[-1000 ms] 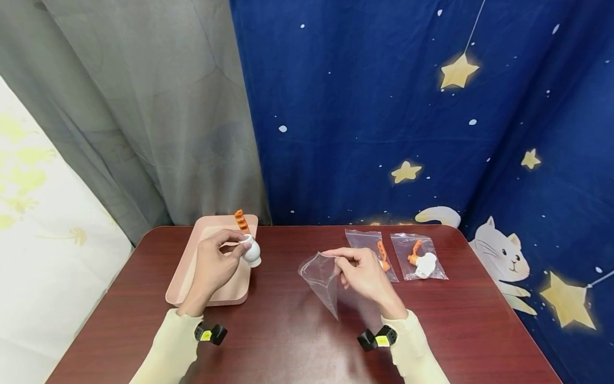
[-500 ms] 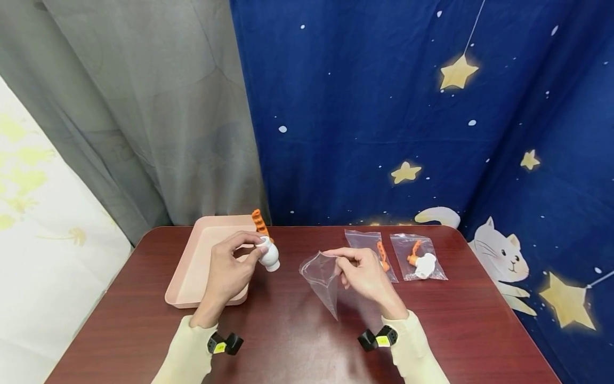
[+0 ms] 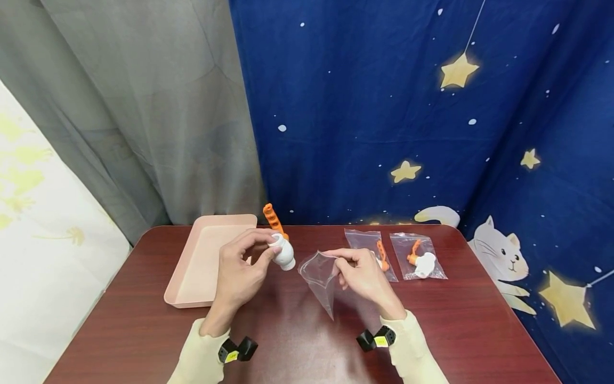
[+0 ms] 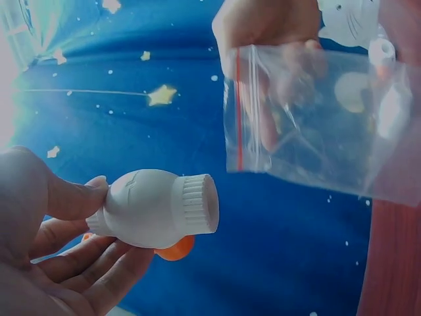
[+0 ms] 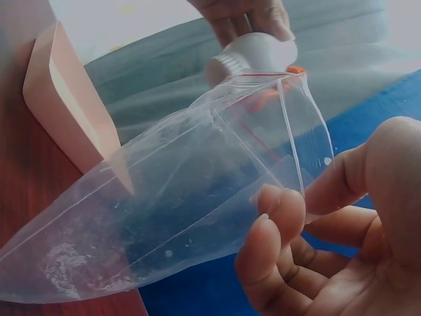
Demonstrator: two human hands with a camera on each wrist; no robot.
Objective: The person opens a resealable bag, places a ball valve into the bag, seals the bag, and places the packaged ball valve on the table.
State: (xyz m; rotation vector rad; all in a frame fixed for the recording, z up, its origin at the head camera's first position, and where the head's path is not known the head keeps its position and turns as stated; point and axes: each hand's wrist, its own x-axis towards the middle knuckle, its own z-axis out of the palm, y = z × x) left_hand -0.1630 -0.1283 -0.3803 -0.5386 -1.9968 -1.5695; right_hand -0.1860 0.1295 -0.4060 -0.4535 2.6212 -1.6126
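My left hand (image 3: pixel 243 265) pinches a white plastic ball valve (image 4: pixel 148 207) by one end, thumb on top and fingers beneath. Its orange lever handle (image 3: pixel 273 217) points up and away in the head view, and its ribbed free end faces right in the left wrist view. With thumb and fingertips my right hand (image 3: pixel 363 274) pinches a clear zip bag (image 5: pixel 151 204) at its edge. The bag hangs with its mouth spread and nothing in it. The valve is just left of that mouth, over the table.
A pink tray (image 3: pixel 181 272) stands at the left on the dark red table (image 3: pixel 288 341). Two zip bags lie at the back right: one bag (image 3: pixel 364 239) partly behind my right hand, another bag (image 3: pixel 434 273) beside it, each with a white and orange valve inside. Curtains hang behind.
My left hand has carried the valve rightward, from over the tray's right edge to close beside the bag's mouth. The right hand and its bag have stayed nearly still.
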